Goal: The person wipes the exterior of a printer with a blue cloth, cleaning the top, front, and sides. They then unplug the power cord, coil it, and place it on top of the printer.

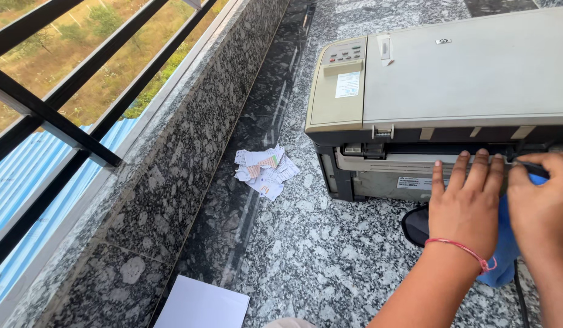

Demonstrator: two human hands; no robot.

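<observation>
Beside a barred railing, on speckled granite floor: torn paper scraps, then a beige printer. Left hand flat, fingers spread against its open front slot; right hand pinching a dark slim tool over blue cloth. Likely risk: a slipped tool jabbing those fingers.

Bare forearms without sleeves; the left hand wore a thin pink-red thread bracelet, knotted at the wrist.

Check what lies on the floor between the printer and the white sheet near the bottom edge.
In the head view, torn paper scraps and bare speckled granite floor lie between the printer and the white sheet.
</observation>
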